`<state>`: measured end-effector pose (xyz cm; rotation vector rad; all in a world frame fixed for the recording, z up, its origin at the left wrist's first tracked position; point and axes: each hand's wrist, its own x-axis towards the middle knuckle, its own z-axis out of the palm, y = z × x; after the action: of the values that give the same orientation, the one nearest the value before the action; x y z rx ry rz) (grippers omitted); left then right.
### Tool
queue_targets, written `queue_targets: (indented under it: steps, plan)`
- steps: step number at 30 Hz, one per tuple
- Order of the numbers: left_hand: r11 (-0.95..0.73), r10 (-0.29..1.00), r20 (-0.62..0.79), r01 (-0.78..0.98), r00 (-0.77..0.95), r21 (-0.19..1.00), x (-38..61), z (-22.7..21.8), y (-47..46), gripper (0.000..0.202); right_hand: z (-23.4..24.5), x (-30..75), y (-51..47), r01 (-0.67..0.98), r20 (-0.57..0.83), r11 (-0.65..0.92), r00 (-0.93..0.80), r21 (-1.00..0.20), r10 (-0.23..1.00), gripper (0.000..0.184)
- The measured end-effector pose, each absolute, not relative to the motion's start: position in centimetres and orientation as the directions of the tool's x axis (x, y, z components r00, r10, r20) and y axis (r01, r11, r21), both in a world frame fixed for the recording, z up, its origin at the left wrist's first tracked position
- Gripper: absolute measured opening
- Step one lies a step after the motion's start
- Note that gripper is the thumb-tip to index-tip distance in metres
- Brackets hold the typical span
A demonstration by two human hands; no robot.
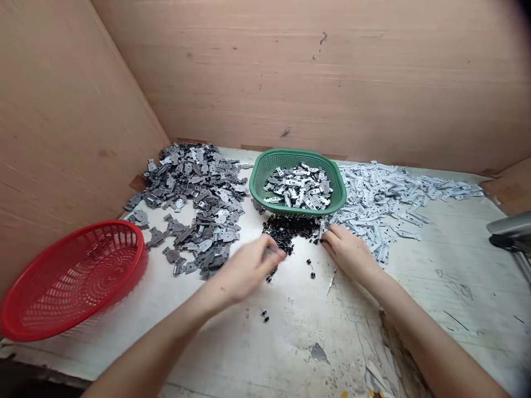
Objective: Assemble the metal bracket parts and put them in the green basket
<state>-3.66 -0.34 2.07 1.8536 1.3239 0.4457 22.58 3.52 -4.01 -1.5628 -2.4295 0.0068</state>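
My left hand (253,268), blurred by motion, curls over the near left edge of a pile of small black parts (284,232). A greyish thing shows between its thumb and fingers, too smeared to name. At the right end of that pile, my right hand (346,251) pinches a narrow silver metal piece (322,228), standing roughly upright. Just behind the black parts is a green basket (296,211) with many assembled-looking metal pieces (301,188) in it.
Dark grey metal plates (199,193) are heaped at left, pale metal strips (373,193) at right. A red basket (143,260) tilts at the left wall. A silver-and-black device (512,232) juts in from the right. Loose black parts (265,316) lie in front.
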Motion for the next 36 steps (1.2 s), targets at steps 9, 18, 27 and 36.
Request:
queue_targets:
  steps: [9,18,27,36]
  plan:
    - [-0.484,0.729,-0.16,0.666,0.666,0.568,0.4,-0.8,-2.9,0.054,-2.5,22.8,-0.6,0.826,0.142,0.293,-0.257,-0.482,0.956,0.011]
    - [-0.498,0.755,-0.087,0.654,0.65,0.569,0.5,-2.2,-2.5,0.012,-2.3,22.3,-2.5,0.537,0.02,0.118,-0.185,-0.835,0.982,0.008]
    - [0.377,0.722,-0.46,0.264,0.517,0.888,0.7,-1.8,-2.3,0.028,-1.6,22.6,-3.1,0.054,-0.183,-0.178,-0.119,-0.983,0.976,0.027]
    - [0.486,0.746,-0.485,0.126,0.457,0.865,0.7,-1.9,-1.9,0.033,-2.0,19.7,-5.0,0.259,0.004,0.061,-0.217,-0.964,0.976,0.008]
